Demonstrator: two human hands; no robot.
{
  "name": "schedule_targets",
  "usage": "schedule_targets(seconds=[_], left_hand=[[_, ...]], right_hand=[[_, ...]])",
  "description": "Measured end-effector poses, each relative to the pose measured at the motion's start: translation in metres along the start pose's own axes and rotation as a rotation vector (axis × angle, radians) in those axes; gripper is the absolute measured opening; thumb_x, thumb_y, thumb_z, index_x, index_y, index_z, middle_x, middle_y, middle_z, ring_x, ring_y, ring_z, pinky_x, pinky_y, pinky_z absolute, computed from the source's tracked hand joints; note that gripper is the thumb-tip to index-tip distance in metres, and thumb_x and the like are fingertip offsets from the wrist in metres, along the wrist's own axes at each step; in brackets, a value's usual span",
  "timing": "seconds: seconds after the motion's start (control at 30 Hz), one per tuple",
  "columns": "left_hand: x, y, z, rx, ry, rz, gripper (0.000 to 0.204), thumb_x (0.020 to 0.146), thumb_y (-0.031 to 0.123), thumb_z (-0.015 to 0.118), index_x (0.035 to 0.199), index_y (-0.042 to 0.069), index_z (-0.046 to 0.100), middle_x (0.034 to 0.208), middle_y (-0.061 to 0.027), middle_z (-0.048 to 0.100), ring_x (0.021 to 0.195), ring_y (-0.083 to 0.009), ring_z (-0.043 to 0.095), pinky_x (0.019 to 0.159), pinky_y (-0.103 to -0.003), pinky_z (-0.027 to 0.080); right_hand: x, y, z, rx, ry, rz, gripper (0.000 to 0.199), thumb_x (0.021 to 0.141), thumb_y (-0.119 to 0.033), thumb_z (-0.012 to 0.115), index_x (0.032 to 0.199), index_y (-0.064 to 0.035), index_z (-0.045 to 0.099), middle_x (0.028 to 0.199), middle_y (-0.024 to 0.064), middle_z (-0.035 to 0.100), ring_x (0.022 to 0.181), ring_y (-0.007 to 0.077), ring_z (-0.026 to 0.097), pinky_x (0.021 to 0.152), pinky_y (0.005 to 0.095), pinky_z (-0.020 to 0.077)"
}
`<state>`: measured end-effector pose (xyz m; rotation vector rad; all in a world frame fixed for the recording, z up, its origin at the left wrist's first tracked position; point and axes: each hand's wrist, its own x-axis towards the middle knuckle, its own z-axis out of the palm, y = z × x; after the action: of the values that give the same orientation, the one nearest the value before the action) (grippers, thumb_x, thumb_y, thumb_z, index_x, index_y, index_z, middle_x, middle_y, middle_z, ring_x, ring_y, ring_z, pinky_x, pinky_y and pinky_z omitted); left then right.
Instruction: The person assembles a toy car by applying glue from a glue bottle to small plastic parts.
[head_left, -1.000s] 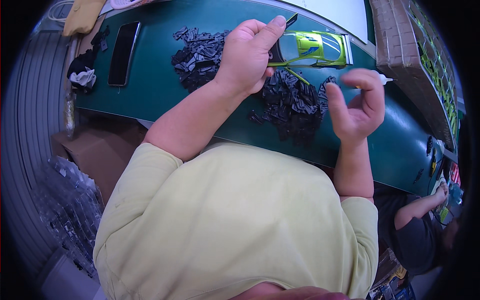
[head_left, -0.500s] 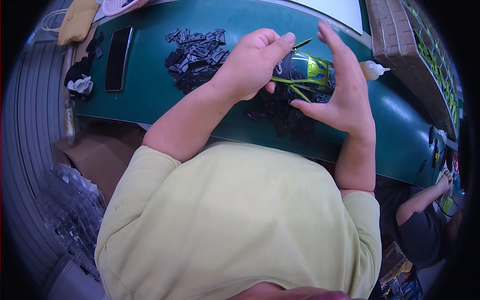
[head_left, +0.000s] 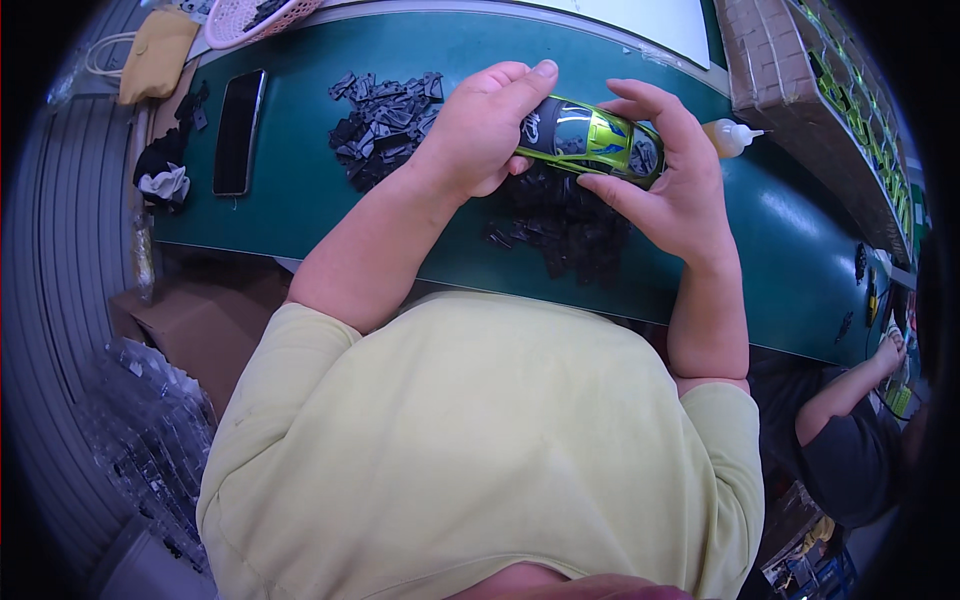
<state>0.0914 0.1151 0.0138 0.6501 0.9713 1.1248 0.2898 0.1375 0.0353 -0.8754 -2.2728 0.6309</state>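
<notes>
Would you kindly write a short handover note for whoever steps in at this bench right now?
Left hand: closed on the dark front end of the green toy car, held above the green table.
Right hand: cradles the car's other end, fingers over its top and thumb beneath.
Things: one pile of small dark parts left of the hands, another pile right under the car; glue bottle just beyond the right hand; black phone at far left.
Done: car lifted and gripped in both hands.
Left: I cannot tell which parts are already fitted; check the car before adding any.
</notes>
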Motion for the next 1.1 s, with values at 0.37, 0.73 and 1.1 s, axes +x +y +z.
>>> schedule_targets(seconds=[0.37, 0.73, 1.1], left_hand=[[-0.006, 0.011, 0.014, -0.048, 0.043, 0.181, 0.027, 0.096, 0.030, 0.043, 0.085, 0.007, 0.052, 0.057, -0.0043, 0.052, 0.034, -0.0086, 0.039, 0.030, -0.020, 0.029], [-0.008, -0.007, 0.004, 0.256, 0.073, 0.559, 0.026, 0.097, 0.026, 0.045, 0.111, 0.003, 0.048, 0.109, -0.0072, 0.054, 0.099, -0.0129, 0.051, 0.071, -0.025, 0.052], [0.003, -0.015, -0.008, 0.346, 0.118, 0.473, 0.022, 0.096, 0.023, 0.048, 0.102, 0.002, 0.053, 0.099, -0.0065, 0.058, 0.094, -0.0120, 0.055, 0.068, -0.024, 0.051]], right_hand=[[-0.004, -0.023, -0.037, 0.845, -0.002, 0.625, 0.040, 0.092, -0.019, 0.055, 0.120, 0.0058, 0.043, 0.093, 0.0114, 0.064, 0.061, 0.0087, 0.060, 0.047, 0.0185, 0.0450], [0.058, 0.017, -0.188, -0.175, 0.492, 0.158, 0.026, 0.083, -0.016, 0.068, 0.101, 0.0008, 0.062, 0.074, 0.0001, 0.060, 0.063, 0.0046, 0.052, 0.059, 0.0178, 0.0421], [0.163, 0.179, -0.209, -0.829, -0.023, 0.277, 0.036, 0.075, -0.012, 0.064, 0.110, -0.0052, 0.060, 0.091, 0.0166, 0.066, 0.085, 0.0255, 0.064, 0.078, 0.0335, 0.0487]])
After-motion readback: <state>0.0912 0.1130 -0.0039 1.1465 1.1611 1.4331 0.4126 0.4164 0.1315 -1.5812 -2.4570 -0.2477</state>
